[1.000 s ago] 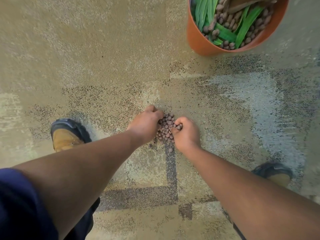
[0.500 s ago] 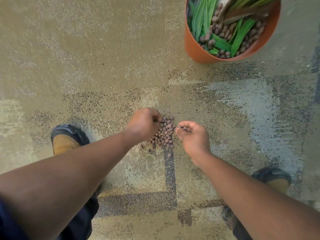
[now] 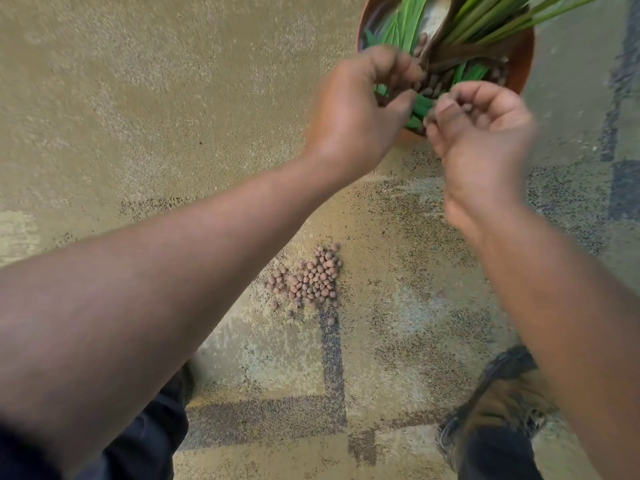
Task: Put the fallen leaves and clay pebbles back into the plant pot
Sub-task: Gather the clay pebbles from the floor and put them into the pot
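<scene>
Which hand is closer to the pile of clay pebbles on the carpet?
Neither clearly: the left hand and the right hand are both up at the plant pot, well away from the pebble pile.

The pot (image 3: 519,69) stands on the floor (image 3: 173,116) at the far right, with leaves (image 3: 405,26) and pebbles (image 3: 433,86) in it. Both hands hang over its near rim, the left hand (image 3: 360,109) left of the right hand (image 3: 481,133), close together. A pebble heap (image 3: 311,282) lies on the floor nearer the person, between the forearms. A shoe (image 3: 498,407) is at the near right.
</scene>
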